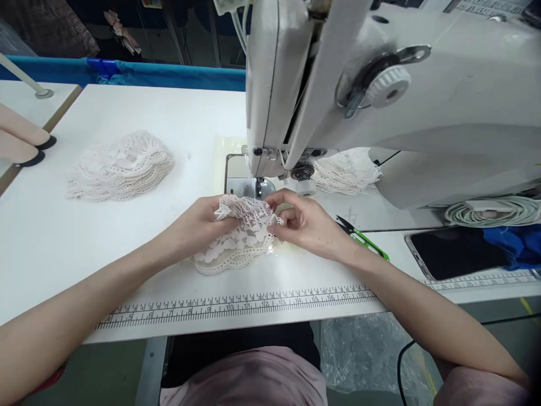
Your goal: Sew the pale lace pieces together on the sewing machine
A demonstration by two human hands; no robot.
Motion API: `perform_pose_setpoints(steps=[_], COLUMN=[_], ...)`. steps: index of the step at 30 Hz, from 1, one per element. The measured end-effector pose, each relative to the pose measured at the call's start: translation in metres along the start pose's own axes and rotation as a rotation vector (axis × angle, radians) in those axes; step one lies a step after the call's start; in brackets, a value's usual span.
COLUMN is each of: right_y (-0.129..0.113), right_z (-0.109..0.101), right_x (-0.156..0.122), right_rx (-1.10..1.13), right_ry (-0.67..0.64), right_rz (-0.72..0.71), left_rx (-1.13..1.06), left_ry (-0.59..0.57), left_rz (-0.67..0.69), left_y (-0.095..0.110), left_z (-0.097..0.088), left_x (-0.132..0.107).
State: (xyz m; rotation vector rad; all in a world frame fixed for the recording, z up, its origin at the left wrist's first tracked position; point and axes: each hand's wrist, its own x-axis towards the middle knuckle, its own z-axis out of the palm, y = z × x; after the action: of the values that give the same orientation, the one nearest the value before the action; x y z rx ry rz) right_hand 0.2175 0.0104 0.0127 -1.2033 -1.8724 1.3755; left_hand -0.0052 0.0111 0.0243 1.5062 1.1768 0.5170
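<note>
While printed ruler edges table nearest you, lace piece sits bunched just beyond. Left hand clasps its left side, thumb on top; right hand pinches right edge. Probably light, limp, easily snagged: best held by denser scalloped border, fingertips flat, no tugging. Green-handled scissors beside right wrist. Just past your hands, presser foot. Farther left, lace pile.
</note>
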Motion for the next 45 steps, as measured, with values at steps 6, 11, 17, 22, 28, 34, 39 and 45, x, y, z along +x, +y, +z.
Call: perform_pose_setpoints(steps=[6, 11, 17, 22, 28, 34, 39, 45], right_y=[-0.003, -0.003, -0.001, 0.0, 0.0, -0.001, -0.003, -0.004], right_z=[0.005, 0.008, 0.012, 0.014, 0.017, 0.017, 0.015, 0.015], right_x=[0.001, 0.0, -0.002, -0.002, -0.003, -0.007, -0.007, -0.007], right_rx=[0.101, 0.115, 0.289, 0.332, 0.146, -0.037, -0.108, -0.122], right_ry=[0.072, 0.117, 0.119, 0.148, 0.204, 0.231, 0.201, 0.175], right_rz=[0.015, -0.008, -0.046, -0.047, -0.234, -0.339, -0.4, -0.403], left_rx=[0.074, 0.162, 0.517, 0.653, 0.729, 0.746, 0.737, 0.735], left_ry=[-0.029, 0.041, 0.249, 0.268, 0.379, 0.411, 0.418, 0.414], left_rz=[0.121, 0.129, 0.5, 0.692, 0.823, 0.853, 0.869, 0.882], left_y=[0.002, 0.001, -0.011, -0.014, -0.014, -0.014, -0.014, -0.014], left_z=[0.005, 0.008, 0.01, 0.01, 0.011, 0.013, 0.014, 0.015], left_x=[-0.001, -0.005, -0.007, -0.009, -0.01, -0.011, -0.01, -0.009])
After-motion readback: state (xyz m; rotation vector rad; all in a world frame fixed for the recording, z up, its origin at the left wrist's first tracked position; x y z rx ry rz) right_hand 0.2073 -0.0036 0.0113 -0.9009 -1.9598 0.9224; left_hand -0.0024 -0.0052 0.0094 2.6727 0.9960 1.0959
